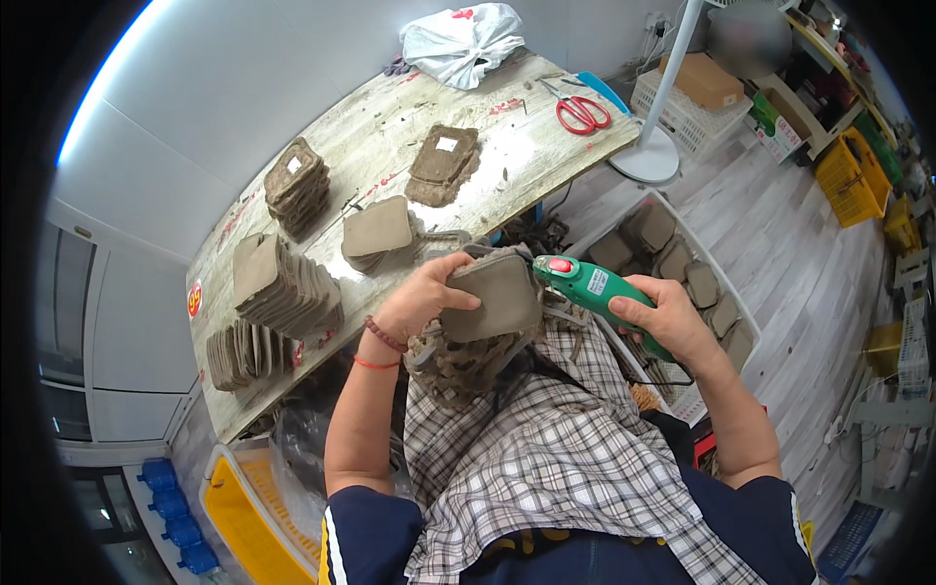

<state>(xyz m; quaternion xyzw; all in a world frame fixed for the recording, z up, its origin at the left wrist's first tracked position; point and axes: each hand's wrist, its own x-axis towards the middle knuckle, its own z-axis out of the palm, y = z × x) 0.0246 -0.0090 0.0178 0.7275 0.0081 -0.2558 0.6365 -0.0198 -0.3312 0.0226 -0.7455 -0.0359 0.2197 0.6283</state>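
Note:
A greyish-brown pad (495, 304) with rounded corners is gripped at its left edge by my left hand (432, 294), thumb on top. In my right hand (671, 317) is a green handheld power cutter (597, 287) with a red button. Its front end meets the pad's upper right edge; the blade itself cannot be made out. Brown fuzzy trimmings (453, 370) lie in my lap beneath the pad. On the table just beyond my left hand is a small pile of similar pads (378, 229).
Stacked pads (278, 283) and fuzzy pieces (444, 161) lie on the worn table (356, 127). Red-handled scissors (583, 113) and a white plastic bag (462, 44) are at its far side. A white crate (746, 307) of pads stands right, a yellow bin (239, 507) lower left, a white pole stand (645, 161) beyond.

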